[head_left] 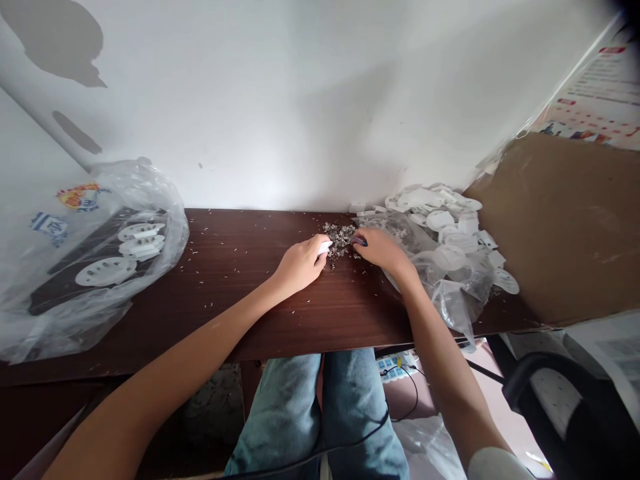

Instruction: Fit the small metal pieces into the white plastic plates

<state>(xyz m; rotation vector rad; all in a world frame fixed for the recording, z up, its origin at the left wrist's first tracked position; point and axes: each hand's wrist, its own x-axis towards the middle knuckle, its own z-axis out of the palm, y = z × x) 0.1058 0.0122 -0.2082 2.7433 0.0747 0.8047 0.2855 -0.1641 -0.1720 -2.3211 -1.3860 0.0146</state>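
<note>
My left hand [300, 265] is closed around a small white plastic piece [325, 247], whose end shows past the fingertips. Just right of it lies a heap of tiny metal parts [341, 237] on the dark wooden table [260, 293]. At the heap's right edge, my right hand [379, 247] pinches a small dark tool [359, 241]; most of it is hidden by the fingers, so its kind cannot be told. Beside that hand, a clear plastic bag [453, 293] lies under and around a pile of white plastic pieces [445, 220], some round and flat.
On the left stands an open clear plastic bag [155, 180] with several white slotted discs [106, 272] inside. Tiny pale bits are scattered over the table. A cardboard sheet [575, 227] leans at the right, and a power strip [397, 367] lies below the table edge.
</note>
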